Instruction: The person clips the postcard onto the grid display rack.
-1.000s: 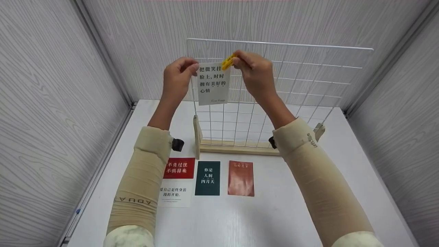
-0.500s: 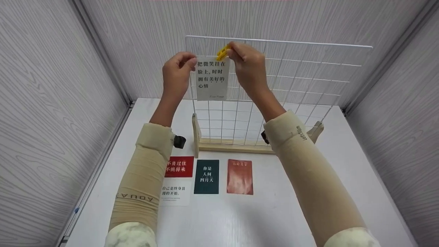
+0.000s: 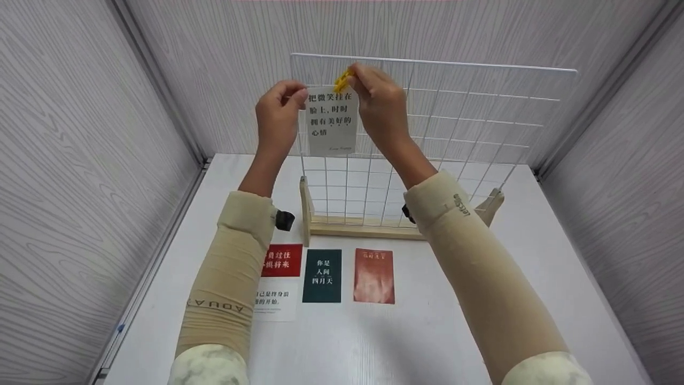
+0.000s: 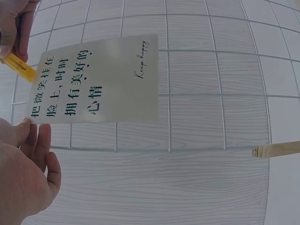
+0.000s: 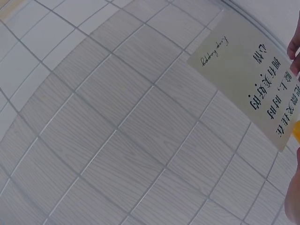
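A white card (image 3: pixel 331 125) with dark Chinese lettering hangs upright in front of the upper left part of a white wire grid (image 3: pixel 454 115). My left hand (image 3: pixel 278 115) pinches the card's upper left corner between thumb and fingers. With my right hand (image 3: pixel 382 101) I pinch a yellow clip (image 3: pixel 343 81), whose tip meets the card's top edge. In the left wrist view the yellow clip (image 4: pixel 21 68) touches the top edge of the card (image 4: pixel 103 84). Whether its jaws also take in a grid wire cannot be made out.
Wooden feet and a wooden bar (image 3: pixel 368 230) carry the grid on the white table (image 3: pixel 427 342). In front of it lie a red card (image 3: pixel 283 260), a dark green card (image 3: pixel 322 275), a reddish card (image 3: pixel 374 275) and a white card (image 3: pixel 276 305), partly behind my left sleeve.
Both hands have risen slightly, bringing the card up along the grid. My right hand has moved left with the yellow clip, from the card's upper right corner towards the middle of its top edge.
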Demonstrator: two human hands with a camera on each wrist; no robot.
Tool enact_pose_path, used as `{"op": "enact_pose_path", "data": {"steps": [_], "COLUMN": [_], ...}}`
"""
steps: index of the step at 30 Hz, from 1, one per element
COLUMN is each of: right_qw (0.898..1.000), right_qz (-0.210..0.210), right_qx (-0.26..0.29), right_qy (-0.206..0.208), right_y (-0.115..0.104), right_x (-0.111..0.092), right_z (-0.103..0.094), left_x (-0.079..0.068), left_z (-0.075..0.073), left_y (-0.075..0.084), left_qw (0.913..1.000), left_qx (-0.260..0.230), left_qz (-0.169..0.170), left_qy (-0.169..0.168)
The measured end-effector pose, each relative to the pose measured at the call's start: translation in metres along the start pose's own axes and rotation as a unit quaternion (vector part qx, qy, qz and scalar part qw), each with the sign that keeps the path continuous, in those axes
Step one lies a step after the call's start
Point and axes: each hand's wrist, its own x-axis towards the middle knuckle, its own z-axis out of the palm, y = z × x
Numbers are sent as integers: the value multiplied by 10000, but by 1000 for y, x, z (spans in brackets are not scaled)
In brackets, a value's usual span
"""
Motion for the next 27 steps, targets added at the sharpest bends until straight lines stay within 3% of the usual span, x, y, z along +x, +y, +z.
{"op": "enact_pose_path", "data": {"steps": [27], "right_qw": [9970], "right_qz": [584], "right_qx": [-350], "right_qy": [-357], "right_y": [-2], "right_x": [5], "right_z": [1], "left_x": [0], "left_z": [17], "left_y": [-4], "left_qw": [9977], "left_qx": [470], "left_qz": [105], "left_qy": [486]}}
